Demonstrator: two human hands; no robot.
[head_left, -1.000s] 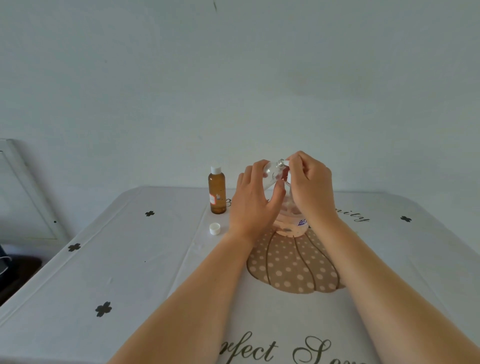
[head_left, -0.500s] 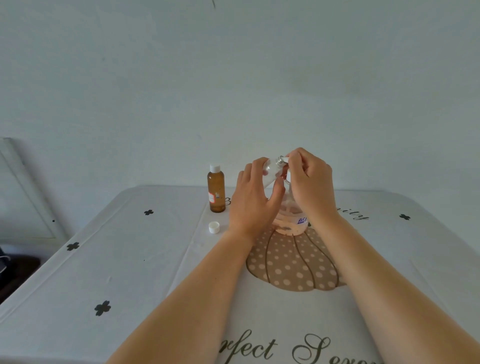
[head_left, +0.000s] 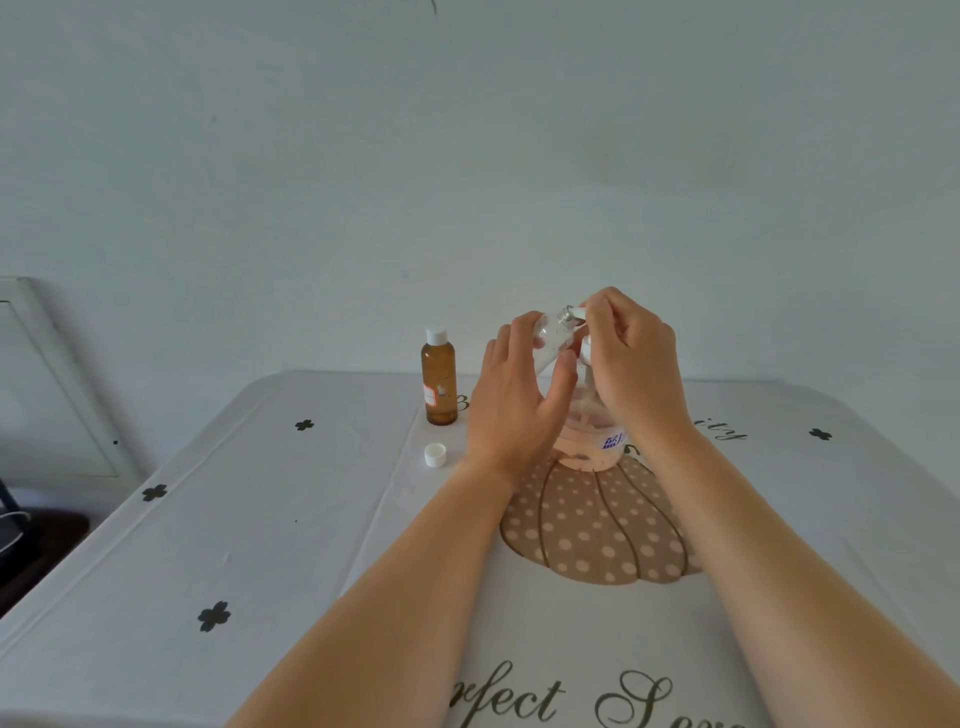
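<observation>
Your left hand (head_left: 511, 400) grips the small clear bottle (head_left: 551, 339). The fingers curl round its far side and the thumb closes on the near side. The bottle is raised above the table and tilted, with its open neck pointing up and to the right.

Your right hand (head_left: 631, 364) is curled over the pump head (head_left: 577, 313) of the pink dispenser bottle (head_left: 587, 449). The fingertips pinch the white spout, and the spout tip sits at the mouth of the small clear bottle. Whether the spout enters the neck or only touches its rim cannot be told.

The pink dispenser bottle stands upright on the tablecloth (head_left: 260, 519), directly below both hands. Its upper part is hidden behind them. A blue-printed label shows low on its right side.

An amber bottle (head_left: 440, 382) with a white cap stands upright just left of your left hand, apart from it. A loose white cap (head_left: 435, 454) lies on the cloth in front of the amber bottle, near your left wrist but not touching it.
</observation>
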